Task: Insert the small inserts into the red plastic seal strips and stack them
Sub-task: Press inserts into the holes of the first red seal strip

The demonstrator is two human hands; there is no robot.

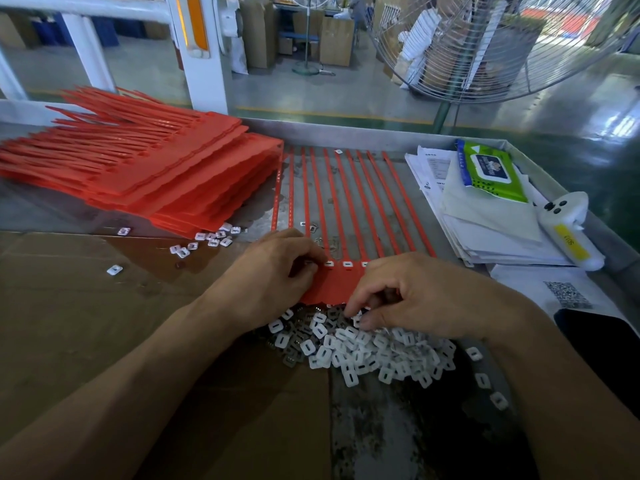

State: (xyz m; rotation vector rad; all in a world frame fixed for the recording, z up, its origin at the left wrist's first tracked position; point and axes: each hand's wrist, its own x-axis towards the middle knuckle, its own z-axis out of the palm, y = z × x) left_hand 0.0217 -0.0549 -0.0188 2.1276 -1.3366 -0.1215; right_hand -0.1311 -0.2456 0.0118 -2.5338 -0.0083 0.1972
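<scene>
A red sheet of joined seal strips lies flat before me, its long tails fanned toward the far edge. White inserts sit in some of its head slots. My left hand presses on the sheet's left heads, with the fingertips pinching a small insert there. My right hand hovers over the near edge of the sheet, fingers curled, picking at the pile of white and grey inserts. A tall stack of finished red strips lies at the far left.
Flattened cardboard covers the left of the metal table. Loose inserts lie by the stack. At right are papers, a green wipes pack, a white handheld device and a dark phone. A floor fan stands beyond the table.
</scene>
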